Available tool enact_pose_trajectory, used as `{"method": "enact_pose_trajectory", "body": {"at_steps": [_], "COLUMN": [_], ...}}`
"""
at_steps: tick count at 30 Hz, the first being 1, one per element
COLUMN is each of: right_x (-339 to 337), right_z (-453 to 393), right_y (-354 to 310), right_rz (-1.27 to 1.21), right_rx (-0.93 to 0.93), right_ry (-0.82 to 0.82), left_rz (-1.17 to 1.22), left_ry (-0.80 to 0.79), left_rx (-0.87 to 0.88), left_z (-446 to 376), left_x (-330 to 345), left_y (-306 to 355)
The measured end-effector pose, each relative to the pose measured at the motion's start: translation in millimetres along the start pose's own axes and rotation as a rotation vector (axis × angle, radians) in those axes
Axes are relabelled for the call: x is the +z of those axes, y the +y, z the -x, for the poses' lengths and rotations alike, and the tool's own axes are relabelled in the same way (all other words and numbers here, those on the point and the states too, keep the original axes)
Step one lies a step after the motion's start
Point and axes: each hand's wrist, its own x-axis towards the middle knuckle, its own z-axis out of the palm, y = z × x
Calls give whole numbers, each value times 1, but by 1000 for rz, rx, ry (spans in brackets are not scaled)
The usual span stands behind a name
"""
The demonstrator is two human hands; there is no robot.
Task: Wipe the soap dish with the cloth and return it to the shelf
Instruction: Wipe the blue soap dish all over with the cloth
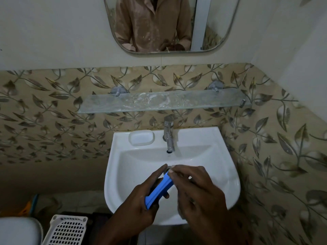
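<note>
Over the basin I hold a blue soap dish (pixel 160 189) tilted on its edge. My left hand (pixel 141 202) grips its lower end from the left, fingers wrapped beneath and thumb on the near side. The fingertips of my right hand (pixel 196 190) curl over and pinch its upper end. I see no cloth plainly in either hand. The glass shelf (pixel 123 105) on the tiled wall above the tap has nothing standing on it and is streaked with white residue.
The white sink (pixel 203 138) has a chrome tap (pixel 169 133) at the back and a moulded soap recess (pixel 141 138) at its back left. A mirror (pixel 219 23) hangs above. A white lattice basket (pixel 66 230) sits at lower left.
</note>
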Motion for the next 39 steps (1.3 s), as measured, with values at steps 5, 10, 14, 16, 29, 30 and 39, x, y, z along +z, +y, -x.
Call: {"method": "enact_pose_trajectory", "body": {"at_steps": [5, 10, 14, 16, 29, 30, 39], "right_x": [-1, -2, -4, -3, 7, 7, 5], "right_z": [-6, -10, -11, -13, -5, -1, 1], "right_y": [9, 4, -6, -9, -18, -17, -10], "right_rz": [-72, -242, -131, -201, -117, -100, -198], "right_rx": [110, 279, 155, 191, 157, 141, 243], "right_ry": [47, 103, 125, 178, 255, 238, 88], "left_rz": [9, 21, 57, 79, 99, 63, 77], "left_ry": [17, 70, 135, 132, 71, 130, 63], "left_rx": [13, 74, 101, 103, -65, -6, 199], "left_z": [4, 7, 7, 6, -7, -8, -2], "left_x": [1, -1, 2, 3, 21, 24, 13], "left_y": [-7, -7, -4, -5, -7, -9, -9]}}
